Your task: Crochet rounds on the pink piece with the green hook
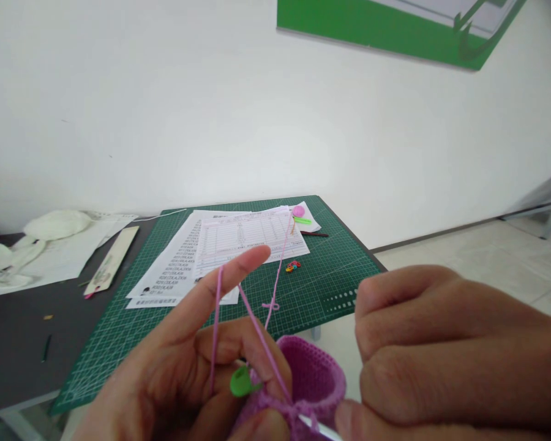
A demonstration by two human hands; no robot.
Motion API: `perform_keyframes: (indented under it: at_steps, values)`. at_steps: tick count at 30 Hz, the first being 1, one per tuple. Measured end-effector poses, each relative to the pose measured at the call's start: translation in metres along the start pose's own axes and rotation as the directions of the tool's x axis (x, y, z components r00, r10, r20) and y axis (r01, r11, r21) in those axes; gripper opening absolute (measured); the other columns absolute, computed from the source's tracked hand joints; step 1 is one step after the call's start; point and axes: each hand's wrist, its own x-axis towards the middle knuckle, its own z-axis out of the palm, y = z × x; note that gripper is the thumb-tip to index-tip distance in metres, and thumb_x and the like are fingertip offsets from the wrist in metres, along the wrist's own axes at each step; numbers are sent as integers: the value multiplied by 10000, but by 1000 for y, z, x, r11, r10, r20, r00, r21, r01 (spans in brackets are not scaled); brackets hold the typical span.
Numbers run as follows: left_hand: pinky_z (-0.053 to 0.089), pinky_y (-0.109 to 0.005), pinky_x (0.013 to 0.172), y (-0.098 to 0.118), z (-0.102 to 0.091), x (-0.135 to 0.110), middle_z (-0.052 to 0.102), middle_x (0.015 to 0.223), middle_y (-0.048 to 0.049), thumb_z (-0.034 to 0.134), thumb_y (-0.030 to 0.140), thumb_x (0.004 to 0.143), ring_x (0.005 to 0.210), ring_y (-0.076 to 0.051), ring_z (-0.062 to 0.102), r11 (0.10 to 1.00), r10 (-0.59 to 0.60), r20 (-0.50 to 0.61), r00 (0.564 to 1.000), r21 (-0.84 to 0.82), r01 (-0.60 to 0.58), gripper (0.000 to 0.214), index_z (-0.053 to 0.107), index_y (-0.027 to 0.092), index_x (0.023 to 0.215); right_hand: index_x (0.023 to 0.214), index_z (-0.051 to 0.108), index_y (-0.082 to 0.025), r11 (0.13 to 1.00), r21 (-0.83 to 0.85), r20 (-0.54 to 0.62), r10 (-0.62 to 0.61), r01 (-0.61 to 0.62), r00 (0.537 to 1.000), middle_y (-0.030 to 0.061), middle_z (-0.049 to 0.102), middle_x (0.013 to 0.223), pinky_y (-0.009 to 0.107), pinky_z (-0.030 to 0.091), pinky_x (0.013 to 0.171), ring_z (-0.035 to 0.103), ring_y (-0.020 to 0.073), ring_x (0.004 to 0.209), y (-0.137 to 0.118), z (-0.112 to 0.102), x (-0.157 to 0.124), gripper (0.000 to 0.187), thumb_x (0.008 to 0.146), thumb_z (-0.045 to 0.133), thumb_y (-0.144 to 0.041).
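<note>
My left hand holds a small purple crocheted piece low in the view, its index finger raised with purple yarn looped over it. A green stitch marker is clipped at the piece's rim by my left fingers. My right hand is curled closed at the right and grips a silver crochet hook, only its shaft showing at the bottom edge. The yarn runs up to a pink yarn ball at the back of the table.
A green cutting mat covers the table, with printed sheets, small coloured markers, and a green tool. At left lie a wooden ruler and white fabric pieces. White wall behind.
</note>
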Motion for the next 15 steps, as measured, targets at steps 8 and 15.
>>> perform_keyframes:
  at_steps: [8,15]
  values:
    - [528,-105,554,0,10,-4,731,624,20,699,-121,660,529,-102,656,994,108,-32,994,35,-107,776,681,405,1230,588,648,-289,980,184,-68,95,-81,993,-46,466,476,251,409,446,375,70,412,-2,8,2,370,868,585,-522]
    - [571,-148,575,1,-3,1,768,664,14,801,-25,654,591,-150,739,992,-10,99,995,-125,22,714,678,353,1247,466,562,-212,981,-34,-211,178,-189,961,-41,468,426,259,363,424,363,54,392,-11,21,11,476,923,575,-344]
